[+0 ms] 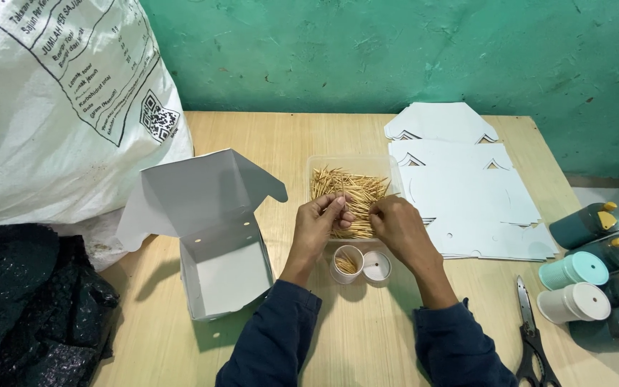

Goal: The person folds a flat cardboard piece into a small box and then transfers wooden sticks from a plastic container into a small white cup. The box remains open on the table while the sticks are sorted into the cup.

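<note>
Toothpicks (349, 188) fill clear tray (388, 166); small cup (346, 264) holds few; box (227, 276) empty.

Your left hand (322, 218) pinches toothpicks (345, 188) over the clear tray (317, 163), your right hand (397, 226) beside it, above a small open cup (346, 264).

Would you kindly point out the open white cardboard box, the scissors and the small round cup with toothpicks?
open white cardboard box (227, 276), head view, inner floor.
scissors (526, 312), head view, blades.
small round cup (346, 263), head view, its opening.
</note>
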